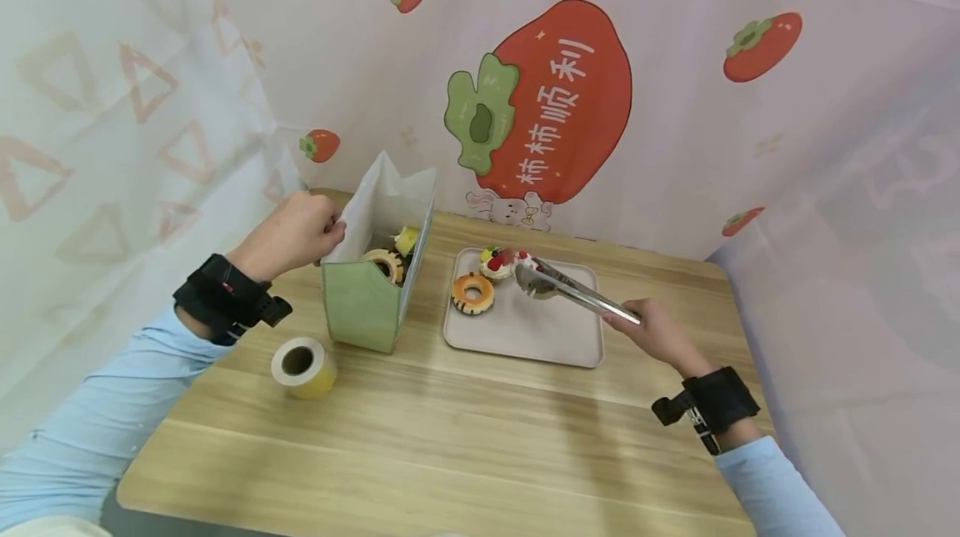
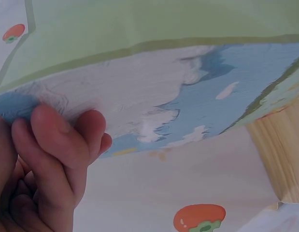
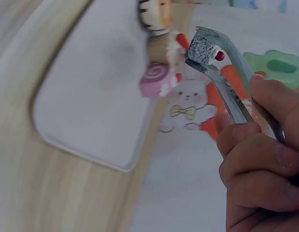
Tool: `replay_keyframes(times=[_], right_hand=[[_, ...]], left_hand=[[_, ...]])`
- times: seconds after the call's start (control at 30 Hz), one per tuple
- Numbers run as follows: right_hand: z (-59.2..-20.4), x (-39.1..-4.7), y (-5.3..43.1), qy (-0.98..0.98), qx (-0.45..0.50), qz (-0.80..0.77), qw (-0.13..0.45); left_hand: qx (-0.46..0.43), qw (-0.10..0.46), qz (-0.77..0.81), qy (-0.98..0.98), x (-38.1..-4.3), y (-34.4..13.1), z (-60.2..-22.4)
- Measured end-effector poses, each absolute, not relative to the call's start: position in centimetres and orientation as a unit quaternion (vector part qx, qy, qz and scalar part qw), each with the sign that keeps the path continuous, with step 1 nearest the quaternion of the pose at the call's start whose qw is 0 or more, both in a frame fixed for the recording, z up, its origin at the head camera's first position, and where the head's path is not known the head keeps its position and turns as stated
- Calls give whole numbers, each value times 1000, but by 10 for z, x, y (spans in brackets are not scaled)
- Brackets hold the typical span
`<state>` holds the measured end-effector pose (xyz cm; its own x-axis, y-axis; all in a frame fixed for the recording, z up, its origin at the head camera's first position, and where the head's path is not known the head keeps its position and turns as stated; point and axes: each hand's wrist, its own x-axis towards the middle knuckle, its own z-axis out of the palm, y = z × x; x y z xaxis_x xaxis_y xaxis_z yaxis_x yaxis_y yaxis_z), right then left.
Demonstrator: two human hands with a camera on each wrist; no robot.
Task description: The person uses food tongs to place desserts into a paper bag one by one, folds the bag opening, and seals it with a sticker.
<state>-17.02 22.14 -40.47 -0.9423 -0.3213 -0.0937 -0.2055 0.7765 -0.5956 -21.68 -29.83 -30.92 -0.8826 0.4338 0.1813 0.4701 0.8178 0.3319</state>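
My left hand [image 1: 292, 228] grips the upper edge of a green and white paper bag [image 1: 360, 303], which stands upright with its top open. Inside the bag show a ring-shaped doughnut [image 1: 377, 255] and a yellow piece [image 1: 407, 239]. In the left wrist view, curled fingers [image 2: 60, 140] lie against the bag's painted side. My right hand [image 1: 654, 333] holds metal tongs [image 1: 581, 293] above a tray. Between the tong tips, a speckled grey cake piece [image 3: 201, 49] with a cream-and-cherry top is pinched, clearest in the right wrist view.
On the pale tray [image 1: 517, 338] lie a striped doughnut [image 1: 462, 304], a fruit-topped cupcake [image 1: 495, 265] and a pink swirl roll [image 3: 155, 79]. A roll of yellow tape [image 1: 318, 381] stands left of the bag's front. Printed cloth [image 1: 675, 145] hangs behind the wooden table [image 1: 450, 437].
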Motion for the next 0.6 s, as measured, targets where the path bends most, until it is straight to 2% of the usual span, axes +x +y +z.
replay_keyframes(times=[0.23, 0.6], right_hand=[[-352, -172, 209, 936, -127, -320, 74], [-276, -204, 141, 935, -231, -267, 38]], left_hand=[[-241, 46, -177, -953, -217, -295, -307], [-240, 42, -190, -951, -214, -291, -307]])
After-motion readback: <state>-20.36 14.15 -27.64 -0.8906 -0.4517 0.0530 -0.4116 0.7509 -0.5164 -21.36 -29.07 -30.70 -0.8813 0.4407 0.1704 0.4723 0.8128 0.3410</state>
